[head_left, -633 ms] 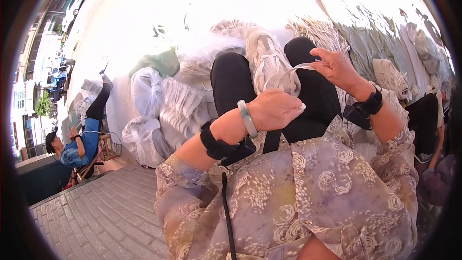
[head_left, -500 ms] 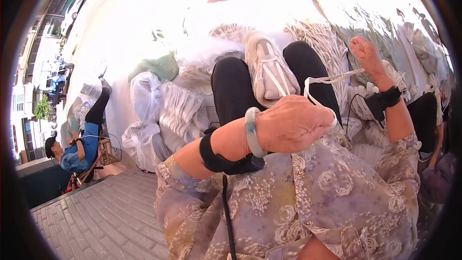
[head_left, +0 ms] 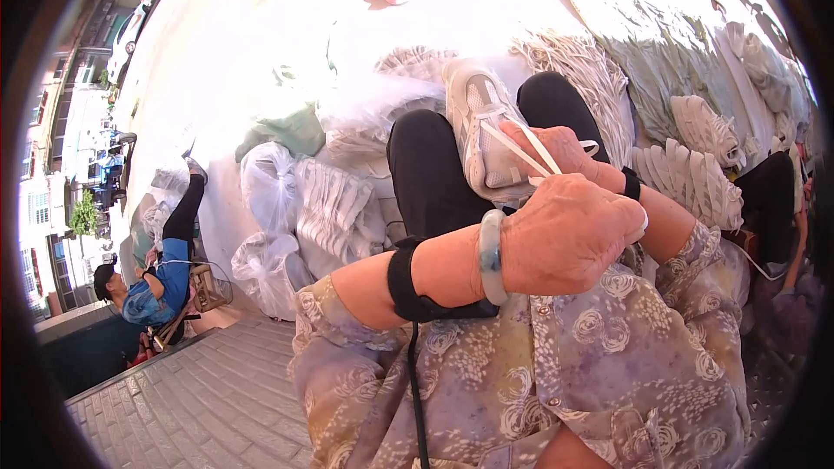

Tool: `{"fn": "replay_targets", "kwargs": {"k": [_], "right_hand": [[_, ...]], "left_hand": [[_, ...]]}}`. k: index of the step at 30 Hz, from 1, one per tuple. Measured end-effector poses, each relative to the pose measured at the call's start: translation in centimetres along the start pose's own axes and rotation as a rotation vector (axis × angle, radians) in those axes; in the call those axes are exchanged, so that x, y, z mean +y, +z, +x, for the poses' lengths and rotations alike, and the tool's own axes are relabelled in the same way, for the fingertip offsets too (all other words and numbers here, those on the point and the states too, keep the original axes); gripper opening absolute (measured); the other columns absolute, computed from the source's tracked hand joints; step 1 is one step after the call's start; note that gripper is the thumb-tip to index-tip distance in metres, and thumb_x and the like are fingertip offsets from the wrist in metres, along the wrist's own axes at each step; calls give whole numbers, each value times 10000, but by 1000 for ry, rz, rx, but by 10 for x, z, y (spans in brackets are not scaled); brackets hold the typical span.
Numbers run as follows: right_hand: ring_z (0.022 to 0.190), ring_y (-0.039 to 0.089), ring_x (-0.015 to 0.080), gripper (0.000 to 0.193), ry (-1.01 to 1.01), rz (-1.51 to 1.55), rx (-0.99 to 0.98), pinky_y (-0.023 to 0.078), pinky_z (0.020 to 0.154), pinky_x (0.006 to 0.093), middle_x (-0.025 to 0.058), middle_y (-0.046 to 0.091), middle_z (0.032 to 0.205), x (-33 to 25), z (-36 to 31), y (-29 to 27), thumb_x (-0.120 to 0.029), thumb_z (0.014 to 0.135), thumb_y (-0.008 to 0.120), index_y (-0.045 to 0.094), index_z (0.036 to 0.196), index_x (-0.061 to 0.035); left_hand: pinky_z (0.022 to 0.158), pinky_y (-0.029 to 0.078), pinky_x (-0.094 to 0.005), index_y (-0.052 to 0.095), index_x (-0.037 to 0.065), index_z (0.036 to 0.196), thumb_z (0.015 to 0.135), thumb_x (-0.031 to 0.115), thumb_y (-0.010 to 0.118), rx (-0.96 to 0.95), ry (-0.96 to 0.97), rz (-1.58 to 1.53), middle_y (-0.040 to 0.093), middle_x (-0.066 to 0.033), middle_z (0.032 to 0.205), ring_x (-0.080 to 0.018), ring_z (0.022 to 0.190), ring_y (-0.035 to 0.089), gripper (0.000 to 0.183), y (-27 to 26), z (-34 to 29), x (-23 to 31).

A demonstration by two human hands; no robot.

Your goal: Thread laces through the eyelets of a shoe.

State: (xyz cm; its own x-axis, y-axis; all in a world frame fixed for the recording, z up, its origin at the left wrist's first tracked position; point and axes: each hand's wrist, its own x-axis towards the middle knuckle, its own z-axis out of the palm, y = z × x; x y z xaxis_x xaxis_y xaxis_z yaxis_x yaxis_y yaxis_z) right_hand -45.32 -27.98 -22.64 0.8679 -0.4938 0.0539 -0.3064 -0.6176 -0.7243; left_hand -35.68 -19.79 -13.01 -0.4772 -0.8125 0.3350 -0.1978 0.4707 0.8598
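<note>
A pale beige-and-white sneaker [head_left: 491, 139] is propped between my knees, toe pointing away from me, with its white shoelace [head_left: 543, 154] partly laced. My left hand [head_left: 569, 239], a bangle on its wrist, is closed in a fist with lace in it, just to the near right of the shoe. Behind it, my right hand [head_left: 560, 152] reaches over the shoe's eyelets, fingers curled at the lace; the left hand partly covers it. A loop of lace shows beside the right hand.
Plastic-wrapped stacks of shoe parts [head_left: 334, 200] lie to the left. Bundled white laces [head_left: 586, 78] and more pale sneakers [head_left: 686, 182] are on the right. Another person [head_left: 161, 287] sits at the far left; someone else's dark-clad leg [head_left: 769, 217] shows at the right edge.
My right hand has come in from the far right, where it held the lace stretched out, to the shoe's eyelets. My left hand has shifted slightly right and nearer.
</note>
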Motion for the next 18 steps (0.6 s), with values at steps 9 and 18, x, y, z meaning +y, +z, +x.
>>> {"fn": "replay_targets", "kwargs": {"k": [9,18], "right_hand": [[653,557,172,258,248,859,129,443,598,293,69,586,746,-28,-16,-4,-164,823,621,585,1057,-62],[688,589,151,241,58,421,-36,466,643,276,55,629,777,24,-44,-28,-127,737,671,629,953,-29]], "left_hand": [[629,432,-392,538,57,778,651,44,612,77,206,130,519,-95,687,-290,649,528,148,8,10,1],[684,444,-366,581,47,834,681,68,610,-61,-23,333,533,-82,818,-263,801,526,158,-5,-12,-12]]}}
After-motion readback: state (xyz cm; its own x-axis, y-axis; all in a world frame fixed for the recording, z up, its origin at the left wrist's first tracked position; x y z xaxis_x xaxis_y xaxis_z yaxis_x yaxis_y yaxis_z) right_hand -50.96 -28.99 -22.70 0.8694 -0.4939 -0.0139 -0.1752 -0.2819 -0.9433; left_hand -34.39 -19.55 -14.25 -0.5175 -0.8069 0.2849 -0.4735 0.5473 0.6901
